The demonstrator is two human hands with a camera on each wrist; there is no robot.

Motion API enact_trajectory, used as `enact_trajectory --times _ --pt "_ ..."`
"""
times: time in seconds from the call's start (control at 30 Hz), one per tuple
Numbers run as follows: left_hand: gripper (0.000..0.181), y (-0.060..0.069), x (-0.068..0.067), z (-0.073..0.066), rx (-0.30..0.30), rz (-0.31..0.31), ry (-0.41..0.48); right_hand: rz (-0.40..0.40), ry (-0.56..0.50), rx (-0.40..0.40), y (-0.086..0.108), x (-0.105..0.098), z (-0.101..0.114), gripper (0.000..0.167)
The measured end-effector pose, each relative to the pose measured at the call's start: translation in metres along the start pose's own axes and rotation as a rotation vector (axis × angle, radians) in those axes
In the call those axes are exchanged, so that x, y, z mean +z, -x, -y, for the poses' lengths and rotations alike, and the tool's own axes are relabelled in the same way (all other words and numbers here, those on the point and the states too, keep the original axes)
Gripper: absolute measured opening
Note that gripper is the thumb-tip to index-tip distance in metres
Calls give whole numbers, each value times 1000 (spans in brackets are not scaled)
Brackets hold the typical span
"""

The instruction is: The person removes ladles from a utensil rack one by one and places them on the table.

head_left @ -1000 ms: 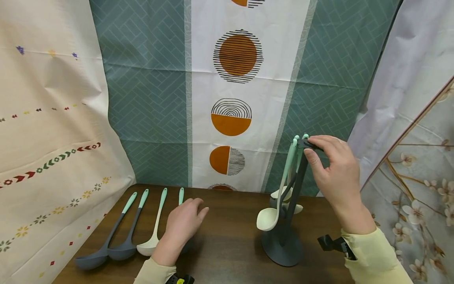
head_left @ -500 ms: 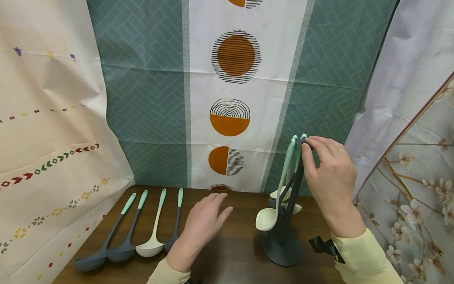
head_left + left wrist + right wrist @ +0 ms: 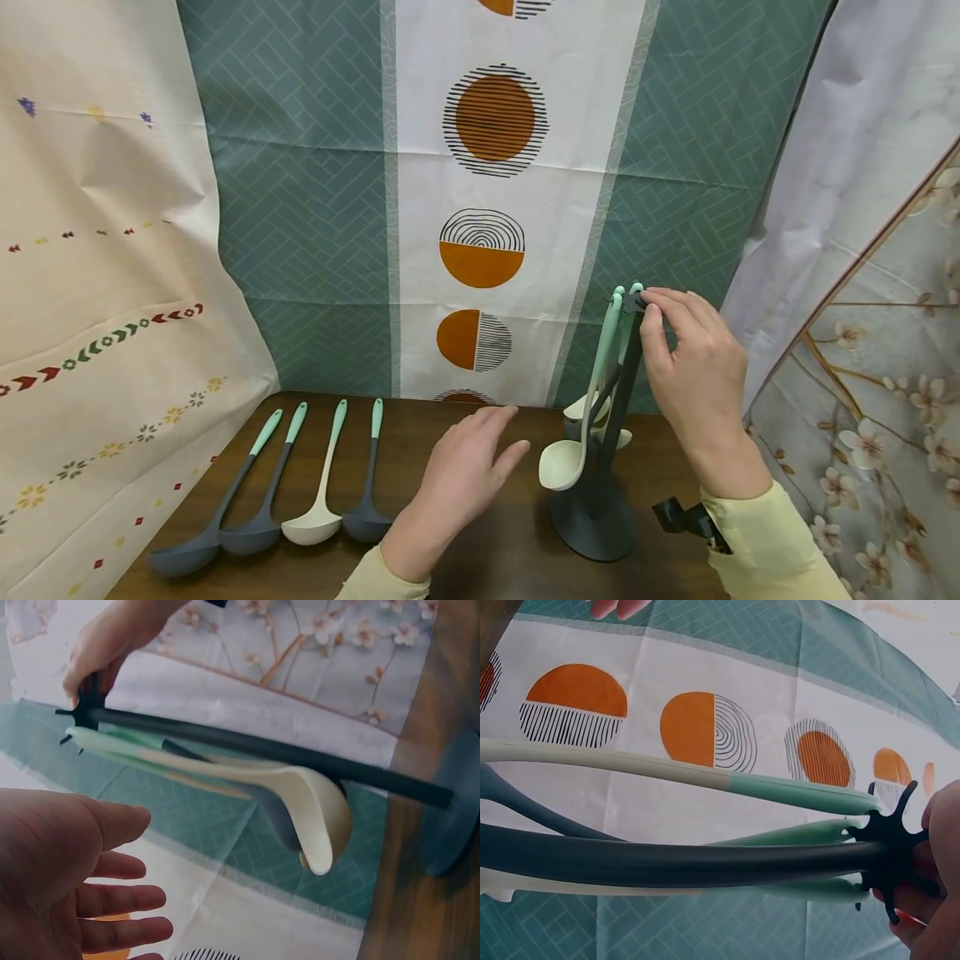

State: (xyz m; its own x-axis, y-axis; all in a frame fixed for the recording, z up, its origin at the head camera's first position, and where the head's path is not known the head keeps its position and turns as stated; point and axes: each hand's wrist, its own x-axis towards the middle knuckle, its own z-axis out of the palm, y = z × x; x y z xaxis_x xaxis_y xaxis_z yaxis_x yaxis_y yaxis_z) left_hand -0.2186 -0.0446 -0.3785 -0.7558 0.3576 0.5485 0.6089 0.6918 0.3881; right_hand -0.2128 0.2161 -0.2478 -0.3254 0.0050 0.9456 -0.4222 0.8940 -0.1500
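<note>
My right hand (image 3: 697, 375) pinches the hooked top of a dark utensil stand (image 3: 592, 529); the right wrist view shows its ring of hooks (image 3: 894, 851) between thumb and fingers. A cream ladle (image 3: 562, 464) with a mint-green handle hangs on the stand's left side. Behind it hang a grey ladle (image 3: 270, 814) and another pale utensil, partly hidden. My left hand (image 3: 468, 467) is held over the table, left of the stand, fingers spread and holding nothing. In the left wrist view, its fingers (image 3: 124, 896) point toward the hanging ladles, apart from them.
On the left of the brown table (image 3: 480, 546) lie three grey ladles (image 3: 367, 521) and one cream ladle (image 3: 311, 527), side by side, mint handles toward the back. A patterned curtain (image 3: 315, 208) hangs behind. A floral cloth (image 3: 870, 450) is at the right.
My left hand has moved right, from over the rightmost grey ladle toward the stand, uncovering that ladle. My right hand stays at the stand's top.
</note>
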Motion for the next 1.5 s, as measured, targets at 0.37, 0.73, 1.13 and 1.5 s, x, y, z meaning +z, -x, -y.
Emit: enact_trajectory --times 0.37,0.73,1.13,1.5 --pt "47 -11 16 -18 36 -5 67 12 -97 20 -1 1 -10 31" --pt "49 -22 34 -28 34 6 131 62 -158 -2 -3 1 -17 30" --pt "47 -30 49 -36 8 -14 212 79 -226 7 -3 1 -23 29" --pt "41 -35 64 -42 15 -52 260 86 -279 -13 -4 1 -29 27"
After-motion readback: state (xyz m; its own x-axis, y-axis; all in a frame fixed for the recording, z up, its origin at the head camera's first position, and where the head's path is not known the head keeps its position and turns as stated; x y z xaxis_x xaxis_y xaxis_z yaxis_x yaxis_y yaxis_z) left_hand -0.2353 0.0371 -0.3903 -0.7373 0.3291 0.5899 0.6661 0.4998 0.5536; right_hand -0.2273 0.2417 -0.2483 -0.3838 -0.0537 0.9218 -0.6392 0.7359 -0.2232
